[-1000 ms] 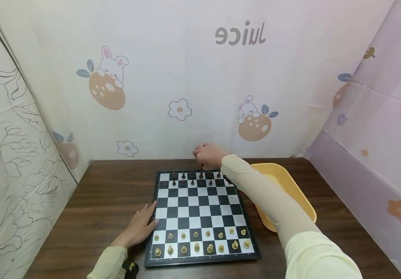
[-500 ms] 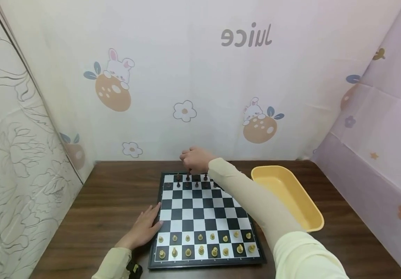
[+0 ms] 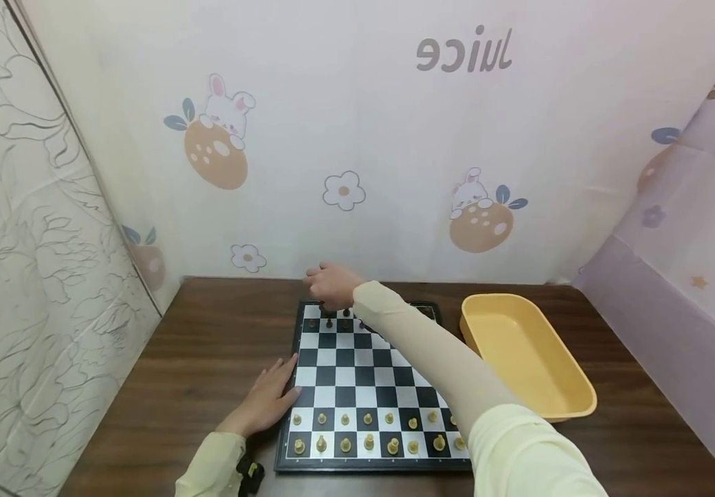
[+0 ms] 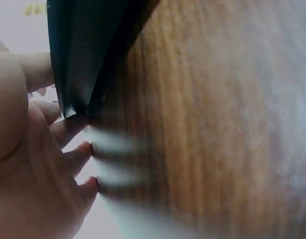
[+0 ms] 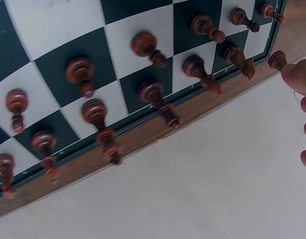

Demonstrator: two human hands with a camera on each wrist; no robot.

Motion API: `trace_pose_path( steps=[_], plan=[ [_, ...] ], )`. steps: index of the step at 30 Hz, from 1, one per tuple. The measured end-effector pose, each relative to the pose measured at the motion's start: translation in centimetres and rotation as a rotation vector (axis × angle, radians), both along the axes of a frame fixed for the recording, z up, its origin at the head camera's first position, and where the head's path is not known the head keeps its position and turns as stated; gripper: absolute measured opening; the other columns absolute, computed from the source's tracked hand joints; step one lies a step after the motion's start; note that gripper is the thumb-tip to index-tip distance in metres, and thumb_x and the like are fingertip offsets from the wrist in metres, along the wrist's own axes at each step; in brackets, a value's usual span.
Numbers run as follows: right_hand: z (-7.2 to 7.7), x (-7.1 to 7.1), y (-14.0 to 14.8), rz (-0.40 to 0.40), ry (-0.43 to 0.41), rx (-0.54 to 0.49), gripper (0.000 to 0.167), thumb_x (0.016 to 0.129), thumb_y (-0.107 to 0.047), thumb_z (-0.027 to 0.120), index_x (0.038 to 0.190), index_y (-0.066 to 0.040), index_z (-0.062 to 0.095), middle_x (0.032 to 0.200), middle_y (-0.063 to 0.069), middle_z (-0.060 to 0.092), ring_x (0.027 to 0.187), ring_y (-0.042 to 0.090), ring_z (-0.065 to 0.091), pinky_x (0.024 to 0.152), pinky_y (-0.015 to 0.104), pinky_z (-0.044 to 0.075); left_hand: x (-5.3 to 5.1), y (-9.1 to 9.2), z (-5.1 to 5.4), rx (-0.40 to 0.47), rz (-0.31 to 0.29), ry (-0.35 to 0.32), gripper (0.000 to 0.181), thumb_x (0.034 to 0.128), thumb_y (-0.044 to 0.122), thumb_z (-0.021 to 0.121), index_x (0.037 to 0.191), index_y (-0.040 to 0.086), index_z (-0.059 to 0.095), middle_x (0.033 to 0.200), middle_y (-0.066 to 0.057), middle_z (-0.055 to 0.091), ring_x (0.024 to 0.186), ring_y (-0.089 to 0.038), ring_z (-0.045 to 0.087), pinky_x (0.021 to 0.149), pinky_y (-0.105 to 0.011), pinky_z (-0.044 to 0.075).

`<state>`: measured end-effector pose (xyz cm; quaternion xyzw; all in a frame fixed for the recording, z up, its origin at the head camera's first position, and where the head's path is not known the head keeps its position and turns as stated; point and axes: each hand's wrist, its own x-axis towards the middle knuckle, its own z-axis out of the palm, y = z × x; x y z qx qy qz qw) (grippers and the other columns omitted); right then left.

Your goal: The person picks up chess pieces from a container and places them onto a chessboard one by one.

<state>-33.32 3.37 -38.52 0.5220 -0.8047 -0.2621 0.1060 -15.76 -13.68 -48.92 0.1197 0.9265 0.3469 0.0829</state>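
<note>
My right hand [image 3: 332, 285] is over the far left corner of a black-and-white chessboard [image 3: 355, 376]. In the right wrist view its fingertips pinch a brown chess piece [image 5: 277, 60], base showing and top hidden, just off the corner square. Two rows of brown pieces stand along that far side, among them a knight [image 5: 238, 60] and a pawn [image 5: 271, 13]. My left hand [image 3: 266, 400] lies at the board's left side, fingers extended and touching the dark board edge [image 4: 80, 55]. Cream-coloured pieces [image 3: 368, 440] fill two rows on the near side.
A yellow plastic tray [image 3: 531, 352] stands on the wooden table [image 3: 196, 345] right of the board. My right forearm [image 3: 432, 359] crosses over the board and hides part of it. A printed cloth [image 3: 308, 124] hangs behind the table's far edge.
My right hand has moved left along the far row to the corner, a brown chess piece now in its fingertips. The left hand stays at the board's edge. The head view has shifted slightly.
</note>
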Motion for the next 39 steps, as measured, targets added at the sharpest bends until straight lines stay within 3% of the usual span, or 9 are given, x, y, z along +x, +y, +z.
trace_pose_path(
  steps=[9, 15, 22, 32, 39],
  plan=[
    [-2.4, -0.7, 0.2, 0.024, 0.055, 0.034, 0.024, 0.080, -0.035, 0.077, 0.100, -0.021, 0.075, 0.114, -0.004, 0.064, 0.105, 0.014, 0.054, 0.086, 0.031, 0.046, 0.0, 1.0, -0.2, 0.016, -0.068, 0.016, 0.060, 0.0977, 0.026, 0.052, 0.148, 0.003, 0.031, 0.147, -0.021, 0.037, 0.140, -0.039, 0.021, 0.113, -0.056, 0.011],
    [-3.2, -0.6, -0.2, 0.032, 0.086, 0.074, 0.018, 0.083, -0.030, 0.075, 0.099, -0.023, 0.075, 0.111, -0.006, 0.065, 0.102, 0.013, 0.054, 0.083, 0.031, 0.046, 0.0, 1.1, -0.2, 0.011, -0.058, -0.002, 0.060, 0.0978, 0.027, 0.051, 0.149, 0.003, 0.030, 0.147, -0.021, 0.036, 0.141, -0.038, 0.020, 0.113, -0.055, 0.011],
    [-3.7, -0.6, -0.8, 0.008, 0.101, 0.099, 0.015, 0.087, -0.026, 0.071, 0.101, -0.022, 0.074, 0.114, -0.005, 0.065, 0.105, 0.014, 0.053, 0.091, 0.033, 0.045, 0.0, 1.0, -0.2, 0.013, -0.051, -0.013, 0.059, 0.0980, 0.027, 0.051, 0.149, 0.003, 0.030, 0.148, -0.020, 0.036, 0.141, -0.038, 0.020, 0.113, -0.055, 0.011],
    [-3.8, -1.0, -1.1, 0.027, 0.099, 0.086, 0.017, 0.086, -0.028, 0.072, 0.102, -0.023, 0.074, 0.116, -0.004, 0.064, 0.108, 0.014, 0.053, 0.091, 0.035, 0.046, 0.2, 0.8, 0.0, 0.020, -0.040, -0.017, 0.059, 0.0979, 0.026, 0.051, 0.149, 0.003, 0.031, 0.148, -0.021, 0.036, 0.141, -0.039, 0.020, 0.113, -0.055, 0.010],
    [-2.2, -0.4, -0.4, 0.071, 0.125, 0.039, 0.019, 0.087, -0.020, 0.071, 0.105, -0.023, 0.073, 0.114, -0.004, 0.064, 0.105, 0.015, 0.054, 0.085, 0.033, 0.046, -0.1, -0.1, 0.0, 0.004, -0.006, -0.004, 0.060, 0.0977, 0.025, 0.052, 0.149, 0.004, 0.030, 0.149, -0.020, 0.035, 0.141, -0.038, 0.019, 0.113, -0.055, 0.009]
  ],
)
